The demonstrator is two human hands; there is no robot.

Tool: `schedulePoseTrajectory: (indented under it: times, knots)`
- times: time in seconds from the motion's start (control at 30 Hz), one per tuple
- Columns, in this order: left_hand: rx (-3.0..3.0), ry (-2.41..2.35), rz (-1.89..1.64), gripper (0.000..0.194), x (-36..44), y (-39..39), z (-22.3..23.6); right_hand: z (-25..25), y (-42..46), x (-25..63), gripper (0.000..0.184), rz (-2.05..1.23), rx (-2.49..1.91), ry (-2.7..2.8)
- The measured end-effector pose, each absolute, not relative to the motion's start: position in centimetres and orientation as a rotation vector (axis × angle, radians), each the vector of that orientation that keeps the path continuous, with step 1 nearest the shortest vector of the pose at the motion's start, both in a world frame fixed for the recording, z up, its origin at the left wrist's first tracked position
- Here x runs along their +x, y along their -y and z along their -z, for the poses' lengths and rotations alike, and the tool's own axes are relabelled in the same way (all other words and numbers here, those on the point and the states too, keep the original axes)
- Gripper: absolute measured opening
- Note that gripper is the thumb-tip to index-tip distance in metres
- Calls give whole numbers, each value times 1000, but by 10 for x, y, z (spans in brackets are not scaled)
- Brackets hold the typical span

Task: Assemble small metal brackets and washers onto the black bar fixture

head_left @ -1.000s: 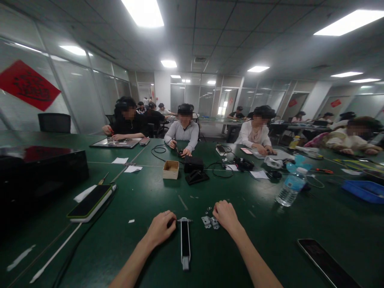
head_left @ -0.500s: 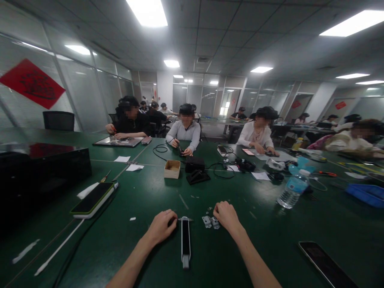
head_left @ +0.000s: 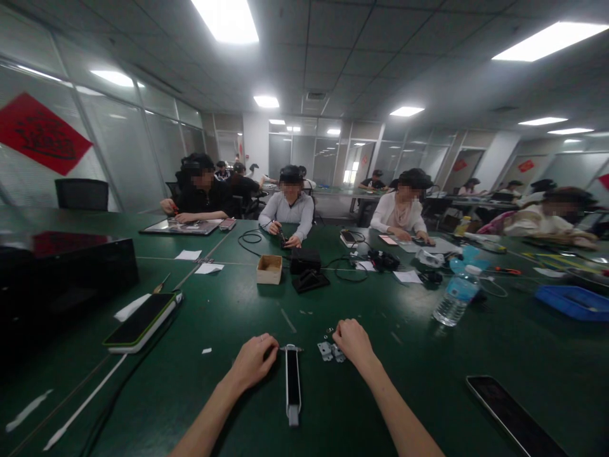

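Note:
In front of me lies a long, narrow white-and-black device [head_left: 293, 384], with a thin metal rod [head_left: 299, 348] sticking out crosswise at its far end. My left hand [head_left: 255, 362] is closed at the left end of that rod, its fingertips pinching there. Several small grey metal brackets [head_left: 327, 351] lie right of the device, with little metal rings [head_left: 328, 332] just beyond them. Over the right edge of the brackets, my right hand [head_left: 353, 341] is closed with its fingertips bunched downward. Whatever those fingers hold, if anything, is hidden.
A phone [head_left: 511, 412] lies at the near right, a water bottle [head_left: 457, 297] beyond it. To the left is a green-edged device [head_left: 143, 322] with a cable. A small open box [head_left: 269, 270] and a black box [head_left: 305, 260] stand ahead. Co-workers sit across the green table.
The whole view has shifted slightly, with things sitting a little further left in the picture. Both hands keep almost the same pose beside the device and the brackets.

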State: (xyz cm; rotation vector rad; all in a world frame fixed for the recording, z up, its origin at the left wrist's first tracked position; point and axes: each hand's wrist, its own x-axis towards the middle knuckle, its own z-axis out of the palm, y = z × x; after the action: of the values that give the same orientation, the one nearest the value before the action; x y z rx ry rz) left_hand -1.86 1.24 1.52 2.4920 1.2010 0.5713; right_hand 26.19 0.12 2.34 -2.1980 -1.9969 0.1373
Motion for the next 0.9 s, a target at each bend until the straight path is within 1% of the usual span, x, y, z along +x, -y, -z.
schedulePoseTrajectory:
  times: [0.13,0.3,0.47,0.73,0.9]
  knots:
    - [2447,-1211,-547,21,-19,-12,-17,-27,1,265,17,-184,-2185,2006]
    - [2463,-1183,-579,21,-18,-14,-17,-31,2,265,19,-201,-2191,1985]
    - [2479,-1183,-596,20,-18,-13,-17,-30,1,261,16,-216,-2195,1958]
    - [2470,-1168,-634,20,-16,-12,-16,-31,2,261,20,-255,-2158,1995]
    - [2471,-1176,-640,19,-15,-10,-15,-30,2,267,23,-295,-2215,2066]
